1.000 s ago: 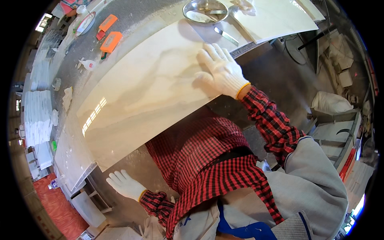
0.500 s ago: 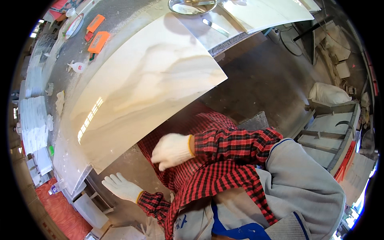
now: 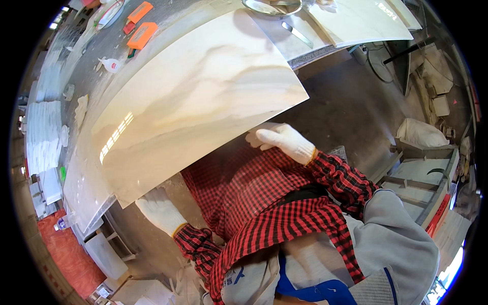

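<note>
A large cream marble-patterned slab (image 3: 203, 96) with grey-brown veining lies on the bench, its near edge jutting out toward me. My left hand (image 3: 161, 212), in a white knitted glove, is at the near left part of that edge. Its fingers are stretched out and slightly smeared, the tips close to or just under the edge. My right hand (image 3: 287, 142), gloved alike, is near the right part of the same edge, with thumb and fingers apart and loosely bent. Whether either hand touches the slab I cannot tell.
Orange boxes (image 3: 142, 35) and a white squeeze bottle (image 3: 110, 65) lie on the dusty bench behind the slab. A metal bowl (image 3: 272, 7) and a flat blade (image 3: 297, 34) are at the back. To the right stand a wooden frame (image 3: 414, 178) and a white sack (image 3: 422, 133).
My right hand has moved up and right, from in front of my body to near the slab's edge. My left hand has shifted slightly up and right toward the edge. The view has shifted a little.
</note>
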`<state>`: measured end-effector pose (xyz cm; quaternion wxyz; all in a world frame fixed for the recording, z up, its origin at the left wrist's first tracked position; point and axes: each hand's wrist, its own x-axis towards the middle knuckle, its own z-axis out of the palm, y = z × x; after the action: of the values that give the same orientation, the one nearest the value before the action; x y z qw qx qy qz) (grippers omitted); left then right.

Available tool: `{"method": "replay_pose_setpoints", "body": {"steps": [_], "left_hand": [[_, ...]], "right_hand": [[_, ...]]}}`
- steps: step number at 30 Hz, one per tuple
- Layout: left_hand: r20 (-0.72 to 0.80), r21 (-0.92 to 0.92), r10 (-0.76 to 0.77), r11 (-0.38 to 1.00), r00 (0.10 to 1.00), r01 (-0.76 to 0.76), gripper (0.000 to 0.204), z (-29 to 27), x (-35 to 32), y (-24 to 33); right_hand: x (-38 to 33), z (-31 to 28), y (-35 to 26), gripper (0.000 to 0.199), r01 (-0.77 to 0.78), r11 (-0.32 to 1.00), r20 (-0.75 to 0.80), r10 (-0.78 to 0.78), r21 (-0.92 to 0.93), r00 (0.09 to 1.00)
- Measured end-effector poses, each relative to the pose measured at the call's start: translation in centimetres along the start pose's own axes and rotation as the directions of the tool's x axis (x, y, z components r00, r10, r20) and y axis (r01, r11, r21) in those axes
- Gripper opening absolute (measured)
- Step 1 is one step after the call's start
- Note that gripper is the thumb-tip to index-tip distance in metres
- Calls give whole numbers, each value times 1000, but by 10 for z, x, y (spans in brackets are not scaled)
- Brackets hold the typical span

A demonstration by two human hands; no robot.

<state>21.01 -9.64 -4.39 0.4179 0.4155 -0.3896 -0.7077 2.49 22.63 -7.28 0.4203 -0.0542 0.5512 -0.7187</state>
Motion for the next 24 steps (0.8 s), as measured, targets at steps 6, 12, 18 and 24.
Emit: {"method": "replay_pose_setpoints", "body": {"steps": [6, 12, 18, 24], "left_hand": [[105, 37, -204, 979, 973, 201, 73, 8, 23, -9], [118, 60, -172, 984, 978, 166, 59, 20, 28, -22], [172, 18, -164, 986, 971, 163, 58, 17, -26, -23], [118, 27, -239, 971, 964, 238, 59, 0, -52, -39]], "right_hand": [[21, 4, -13, 57, 17, 947, -119, 22, 321, 993], [28, 7, -16, 47, 52, 918, -157, 12, 394, 988], [2, -13, 1, 51, 61, 939, -143, -12, 340, 990], [-8, -51, 22, 39, -61, 948, -26, 73, 313, 997]]}}
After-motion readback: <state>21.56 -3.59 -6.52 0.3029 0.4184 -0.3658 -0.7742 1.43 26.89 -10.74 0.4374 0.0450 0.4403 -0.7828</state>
